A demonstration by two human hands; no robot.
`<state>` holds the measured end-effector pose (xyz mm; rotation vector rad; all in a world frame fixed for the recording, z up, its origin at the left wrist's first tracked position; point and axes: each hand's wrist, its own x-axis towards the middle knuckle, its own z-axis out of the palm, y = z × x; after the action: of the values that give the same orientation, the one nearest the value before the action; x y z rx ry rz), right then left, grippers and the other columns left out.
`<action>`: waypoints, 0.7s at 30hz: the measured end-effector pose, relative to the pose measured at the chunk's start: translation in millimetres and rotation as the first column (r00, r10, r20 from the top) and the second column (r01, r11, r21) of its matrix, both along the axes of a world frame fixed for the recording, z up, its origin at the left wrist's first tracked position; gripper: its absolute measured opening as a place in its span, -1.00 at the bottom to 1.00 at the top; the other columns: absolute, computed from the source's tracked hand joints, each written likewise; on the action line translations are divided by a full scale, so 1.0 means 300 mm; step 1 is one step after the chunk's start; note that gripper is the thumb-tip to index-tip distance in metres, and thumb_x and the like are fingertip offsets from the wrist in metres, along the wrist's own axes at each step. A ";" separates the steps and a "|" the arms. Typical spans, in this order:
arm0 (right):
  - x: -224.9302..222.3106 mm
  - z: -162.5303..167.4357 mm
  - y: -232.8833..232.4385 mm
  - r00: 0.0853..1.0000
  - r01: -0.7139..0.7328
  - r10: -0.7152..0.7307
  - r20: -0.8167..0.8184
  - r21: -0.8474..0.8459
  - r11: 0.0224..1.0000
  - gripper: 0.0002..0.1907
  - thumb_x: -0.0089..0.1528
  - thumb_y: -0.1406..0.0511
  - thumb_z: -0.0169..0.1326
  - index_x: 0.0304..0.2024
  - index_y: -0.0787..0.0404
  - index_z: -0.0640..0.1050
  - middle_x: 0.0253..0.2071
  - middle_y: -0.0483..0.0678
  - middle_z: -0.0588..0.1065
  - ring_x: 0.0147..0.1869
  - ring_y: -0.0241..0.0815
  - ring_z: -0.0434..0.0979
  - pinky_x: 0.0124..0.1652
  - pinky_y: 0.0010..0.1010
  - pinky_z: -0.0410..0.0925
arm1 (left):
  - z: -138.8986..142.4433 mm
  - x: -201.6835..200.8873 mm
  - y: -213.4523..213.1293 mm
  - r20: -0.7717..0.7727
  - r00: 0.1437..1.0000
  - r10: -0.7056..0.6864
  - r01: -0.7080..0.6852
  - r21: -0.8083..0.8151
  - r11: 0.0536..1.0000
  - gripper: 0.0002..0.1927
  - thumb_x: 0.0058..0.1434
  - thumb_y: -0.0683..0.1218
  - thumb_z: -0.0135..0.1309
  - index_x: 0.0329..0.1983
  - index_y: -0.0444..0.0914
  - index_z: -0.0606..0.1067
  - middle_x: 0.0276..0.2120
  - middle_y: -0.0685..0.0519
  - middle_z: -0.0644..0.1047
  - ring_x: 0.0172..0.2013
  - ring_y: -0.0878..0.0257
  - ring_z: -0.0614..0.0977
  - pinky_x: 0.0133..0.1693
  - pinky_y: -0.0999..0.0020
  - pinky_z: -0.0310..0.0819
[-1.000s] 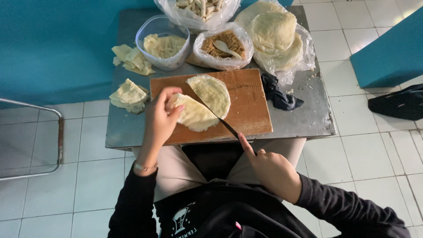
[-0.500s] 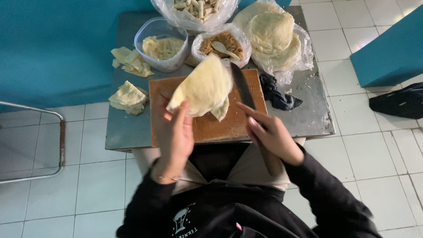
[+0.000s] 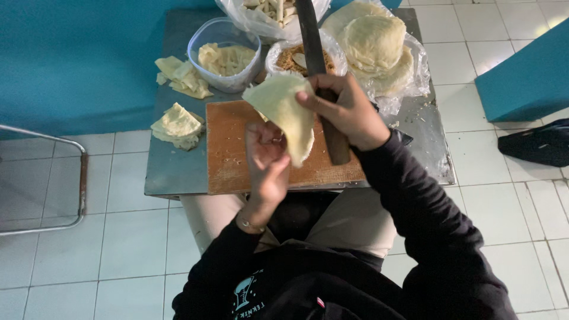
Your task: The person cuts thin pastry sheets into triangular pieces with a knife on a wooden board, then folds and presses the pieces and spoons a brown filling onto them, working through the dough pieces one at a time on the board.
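The thin wrapper sheet (image 3: pixel 284 115) is held above the cutting board (image 3: pixel 237 154), pinched by the left hand (image 3: pixel 267 163) and right hand (image 3: pixel 347 112), whose grip also clasps the knife (image 3: pixel 317 65). Light, limp, tearable: edges are best held.

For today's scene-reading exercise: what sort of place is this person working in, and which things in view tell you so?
Probably a small, informal food-preparation spot. A metal table on a tiled floor carries a wooden cutting board, a stack of round wrappers in plastic and a tub of cut pieces.

Both hands (image 3: pixel 308 136) lifting pale wrapper (image 3: pixel 284 112), knife (image 3: pixel 317 65), cutting board (image 3: pixel 237 160)
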<state>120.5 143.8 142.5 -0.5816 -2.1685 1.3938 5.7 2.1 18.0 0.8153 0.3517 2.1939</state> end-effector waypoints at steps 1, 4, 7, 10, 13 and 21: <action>-0.006 0.014 0.016 0.999 -0.041 0.040 0.022 0.009 0.999 -0.65 0.34 0.11 0.17 -0.21 0.32 0.60 -0.43 -0.26 0.47 -0.39 -0.48 0.40 -0.34 -0.56 0.31 | -0.003 -0.038 0.004 0.074 0.992 -0.097 0.095 0.031 0.995 -0.52 0.31 -0.21 0.09 0.27 -0.26 0.28 0.13 -0.02 0.42 0.17 0.16 0.47 0.20 0.28 0.43; -0.035 0.010 0.061 0.983 -0.113 0.093 0.161 0.119 0.986 -0.69 0.30 0.13 0.20 -0.23 0.29 0.61 -0.46 -0.20 0.47 -0.41 -0.41 0.39 -0.38 -0.48 0.30 | 0.004 -0.213 0.088 0.273 0.939 -0.209 0.270 -0.206 0.941 -0.55 0.35 -0.06 0.02 0.26 -0.29 0.34 0.17 -0.07 0.49 0.16 0.10 0.52 0.14 0.21 0.52; -0.093 -0.062 0.062 0.947 -0.114 -0.021 0.320 0.397 0.911 -0.67 0.24 0.13 0.25 -0.35 0.29 0.58 -0.56 -0.06 0.44 -0.50 -0.18 0.40 -0.42 -0.33 0.28 | 0.007 -0.307 0.145 -0.035 0.979 -0.199 0.141 -0.584 0.800 -0.68 0.37 -0.13 0.04 0.16 -0.30 0.46 0.05 -0.05 0.57 0.02 0.18 0.62 -0.02 0.27 0.65; -0.081 -0.112 0.041 0.953 -0.054 -0.124 0.277 0.556 0.829 -0.60 0.21 0.12 0.29 -0.46 0.32 0.52 -0.57 0.03 0.40 -0.46 -0.01 0.44 -0.39 -0.23 0.31 | 0.025 -0.326 0.166 -0.405 0.889 -0.216 -0.102 -0.634 0.767 -0.71 0.29 -0.25 0.10 0.09 -0.27 0.50 -0.01 0.03 0.59 -0.07 0.32 0.65 -0.10 0.38 0.70; -0.021 -0.098 0.042 0.945 -0.053 -0.146 0.293 0.576 0.816 -0.62 0.20 0.10 0.28 -0.46 0.27 0.55 -0.56 0.04 0.40 -0.45 0.06 0.47 -0.40 -0.17 0.33 | 0.055 -0.323 0.149 -0.547 0.792 -0.272 -0.179 -0.633 0.753 -0.70 0.27 -0.31 0.12 0.06 -0.24 0.52 -0.08 0.07 0.62 -0.12 0.36 0.67 -0.16 0.44 0.69; -0.067 -0.190 0.053 0.902 -0.057 -0.263 0.343 0.698 0.714 -0.75 0.13 0.11 0.30 -0.35 0.13 0.66 -0.13 0.10 0.49 -0.30 0.08 0.58 -0.35 -0.13 0.41 | 0.006 -0.366 0.236 -0.922 0.379 -0.075 -0.571 -0.297 0.765 -0.70 0.13 -0.29 0.27 -0.06 -0.26 0.57 -0.29 0.03 0.65 -0.24 0.33 0.67 -0.24 0.43 0.53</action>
<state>100.5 159.6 85.5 -0.7267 -2.7068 0.2942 -104.0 73.0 19.9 1.6078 1.7509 1.4500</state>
